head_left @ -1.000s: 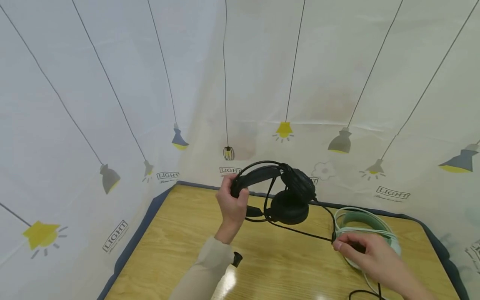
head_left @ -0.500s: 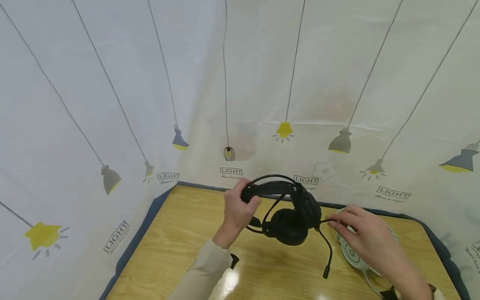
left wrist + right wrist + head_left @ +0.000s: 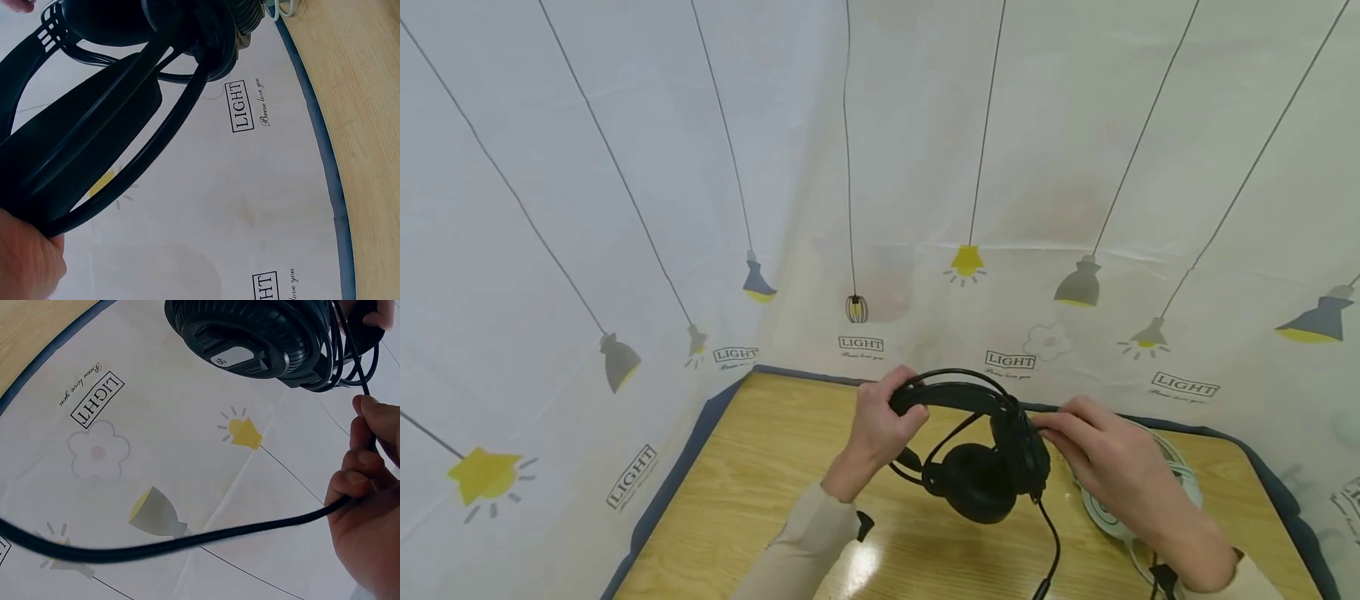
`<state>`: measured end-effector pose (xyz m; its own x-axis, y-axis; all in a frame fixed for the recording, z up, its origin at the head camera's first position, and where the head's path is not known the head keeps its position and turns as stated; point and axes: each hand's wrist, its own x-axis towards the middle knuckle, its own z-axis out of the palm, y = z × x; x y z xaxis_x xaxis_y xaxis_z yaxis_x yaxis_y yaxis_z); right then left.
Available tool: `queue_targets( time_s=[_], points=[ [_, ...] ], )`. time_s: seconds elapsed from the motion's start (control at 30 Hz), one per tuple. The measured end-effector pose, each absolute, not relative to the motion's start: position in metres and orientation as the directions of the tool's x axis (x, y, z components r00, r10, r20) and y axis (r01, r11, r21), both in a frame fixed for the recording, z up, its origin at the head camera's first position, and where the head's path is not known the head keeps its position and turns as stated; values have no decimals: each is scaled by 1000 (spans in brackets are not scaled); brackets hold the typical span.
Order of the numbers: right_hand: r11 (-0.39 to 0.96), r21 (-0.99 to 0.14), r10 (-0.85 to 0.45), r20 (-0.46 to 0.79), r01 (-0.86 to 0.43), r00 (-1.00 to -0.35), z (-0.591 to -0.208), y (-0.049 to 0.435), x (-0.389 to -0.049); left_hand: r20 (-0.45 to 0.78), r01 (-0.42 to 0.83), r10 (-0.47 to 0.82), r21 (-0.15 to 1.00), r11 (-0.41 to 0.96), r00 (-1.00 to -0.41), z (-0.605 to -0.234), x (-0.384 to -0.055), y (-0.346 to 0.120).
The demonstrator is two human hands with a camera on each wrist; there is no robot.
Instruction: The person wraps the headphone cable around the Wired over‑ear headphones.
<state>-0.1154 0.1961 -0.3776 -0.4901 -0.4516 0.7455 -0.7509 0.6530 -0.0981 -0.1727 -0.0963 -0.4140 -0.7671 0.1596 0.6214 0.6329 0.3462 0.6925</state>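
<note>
A black headset (image 3: 977,483) is held up above the table. My left hand (image 3: 880,425) grips its headband at the left end; in the left wrist view that hand (image 3: 28,259) shows at the lower left corner. My right hand (image 3: 1123,471), close beside the right ear cup, pinches the headset's black cable (image 3: 187,542). In the right wrist view the cable passes through the curled fingers (image 3: 362,465). Several cable loops (image 3: 328,359) are wound round the headset beside the ear cup. A thin microphone boom (image 3: 1056,546) hangs below.
A mint-green headset (image 3: 1105,517) lies on the wooden table (image 3: 760,467) at the right, partly behind my right hand. White cloth printed with lamps (image 3: 910,167) stands around the table's back and sides. Small black pieces sit by both wrists.
My right hand has moved up and left with the cable, from over the mint-green headset to beside the ear cup. The black headset has come lower and slightly right in my left hand.
</note>
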Motion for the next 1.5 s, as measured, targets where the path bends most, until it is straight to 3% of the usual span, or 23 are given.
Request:
queue_targets(
  time_s=[0.33,0.7,0.93,1.1,1.3,1.5],
  points=[
    [594,-185,-474,706,-783,-526,-381,195,-120,557,628,294,712,312,-777,-413,-174,-103],
    [530,-278,-465,695,-801,-548,-389,195,-120,471,563,351,793,232,-809,-416,-175,-112],
    [461,-414,-431,669,-785,-606,-396,193,-120,406,472,396,877,84,-824,-423,-176,-118],
    [353,-576,-434,597,-737,-675,-408,192,-121,375,395,442,917,-50,-815,-429,-177,-123],
    [213,-664,-453,583,-717,-675,-419,187,-124,383,271,501,920,-284,-776,-438,-180,-127],
    [215,-757,-439,490,-618,-753,-423,184,-125,417,146,565,875,-462,-712,-445,-183,-124]
  ],
)
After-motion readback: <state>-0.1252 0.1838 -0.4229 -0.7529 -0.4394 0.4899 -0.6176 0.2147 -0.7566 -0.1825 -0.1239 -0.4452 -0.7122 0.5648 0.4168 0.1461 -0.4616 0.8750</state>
